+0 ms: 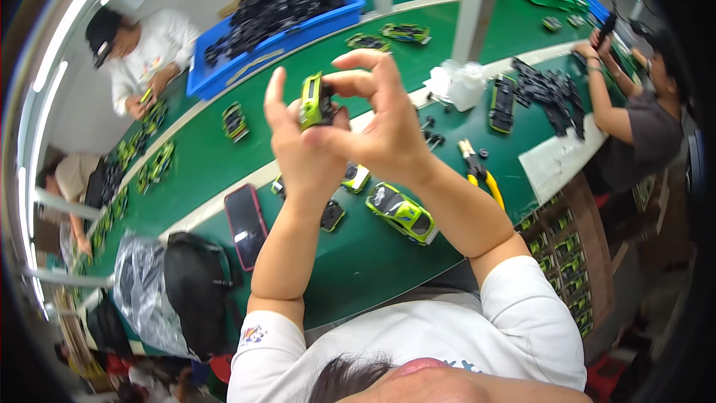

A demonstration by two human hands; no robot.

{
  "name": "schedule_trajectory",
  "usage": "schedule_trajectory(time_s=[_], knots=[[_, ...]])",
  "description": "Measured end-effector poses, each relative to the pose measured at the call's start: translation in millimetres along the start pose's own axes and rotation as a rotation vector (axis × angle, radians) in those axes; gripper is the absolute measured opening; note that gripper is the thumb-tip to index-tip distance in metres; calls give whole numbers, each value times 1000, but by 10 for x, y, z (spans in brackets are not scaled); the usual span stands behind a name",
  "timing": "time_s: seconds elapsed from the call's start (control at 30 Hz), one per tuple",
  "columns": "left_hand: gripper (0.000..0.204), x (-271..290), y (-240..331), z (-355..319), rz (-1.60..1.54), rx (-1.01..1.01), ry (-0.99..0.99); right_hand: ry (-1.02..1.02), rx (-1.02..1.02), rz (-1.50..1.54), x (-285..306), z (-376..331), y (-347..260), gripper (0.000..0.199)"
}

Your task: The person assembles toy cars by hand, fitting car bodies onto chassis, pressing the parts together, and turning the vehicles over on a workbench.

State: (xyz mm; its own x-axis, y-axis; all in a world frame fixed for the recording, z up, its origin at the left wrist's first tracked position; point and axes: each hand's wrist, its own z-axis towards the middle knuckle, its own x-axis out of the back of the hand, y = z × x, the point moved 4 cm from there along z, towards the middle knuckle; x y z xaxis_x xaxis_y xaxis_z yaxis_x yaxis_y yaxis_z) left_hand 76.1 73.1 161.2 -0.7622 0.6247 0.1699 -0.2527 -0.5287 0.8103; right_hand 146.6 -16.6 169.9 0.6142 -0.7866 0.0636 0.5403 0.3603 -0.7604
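A small lime-green and black toy car point(315, 100) is held up over the bench between my two hands. My right hand point(384, 123) pinches it from the right, fingers bent around its side and thumb below. My left hand point(304, 145) is closed on it from the left and below, with one finger pointing up; part of its grip is hidden. Under my forearms lie a larger lime-green toy car point(403, 213), a white and yellow-green car piece point(356, 177) and a dark car part point(333, 216). Yellow-and-black pliers point(481, 172) rest right of my right forearm.
A phone point(246, 226) and a black bag point(195, 283) lie on the left. Black car parts fill a blue bin point(349, 9) and form a pile point(550, 93) at right, near a car chassis point(503, 104) and crumpled white plastic point(456, 83). A metal post point(476, 11) stands ahead. Co-workers sit around.
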Motion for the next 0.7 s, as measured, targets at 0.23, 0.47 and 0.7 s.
schedule_trajectory(time_s=[0.23, 0.47, 0.7], knots=[[90, 166, -137, 79, 171, 151, -143, -168, -224, 128, -145, 116, 217, 94], [90, 164, -116, 90, 99, 238, -203, -193, -322, 221, -135, 103, 303, 97], [81, 174, -283, 136, -245, 241, -185, -201, -257, 182, -85, 107, 175, 97]])
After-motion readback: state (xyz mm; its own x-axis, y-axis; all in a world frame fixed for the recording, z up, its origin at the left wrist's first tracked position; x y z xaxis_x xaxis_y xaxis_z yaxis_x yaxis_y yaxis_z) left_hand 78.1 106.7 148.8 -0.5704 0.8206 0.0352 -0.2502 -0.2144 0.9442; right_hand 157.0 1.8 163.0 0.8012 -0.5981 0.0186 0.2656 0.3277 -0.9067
